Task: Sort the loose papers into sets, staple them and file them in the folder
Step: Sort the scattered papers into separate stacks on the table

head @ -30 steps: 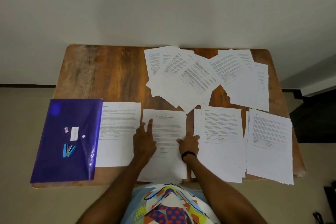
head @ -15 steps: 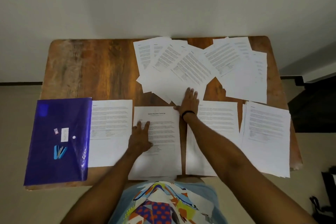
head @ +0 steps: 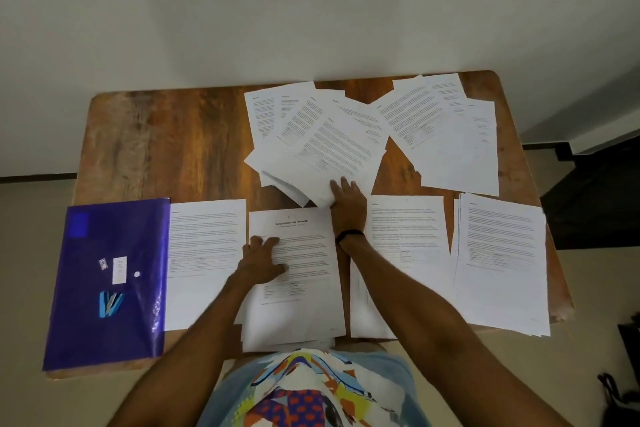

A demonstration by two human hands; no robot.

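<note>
Four sorted stacks (head: pixel 502 260) lie side by side along the near edge of the desk (head: pixel 166 149), long axes running near to far and small print unreadable. The loose sheets (head: pixel 346 142) fan out in two heaps by the far right corner, too overlapped to count. One purple folder (head: pixel 114 236) overhangs the near left corner; the left hand (head: pixel 261 262) rests flat, fingers straight, on the titled stack (head: pixel 304 288), the right hand (head: pixel 348 208) lays straight fingers on a loose sheet's near corner, thumb hidden, and one blue stapler (head: pixel 110 303) lies on the folder.

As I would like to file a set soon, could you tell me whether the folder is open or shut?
Shut: the folder lies flat, with the stapler resting on top of it.
</note>
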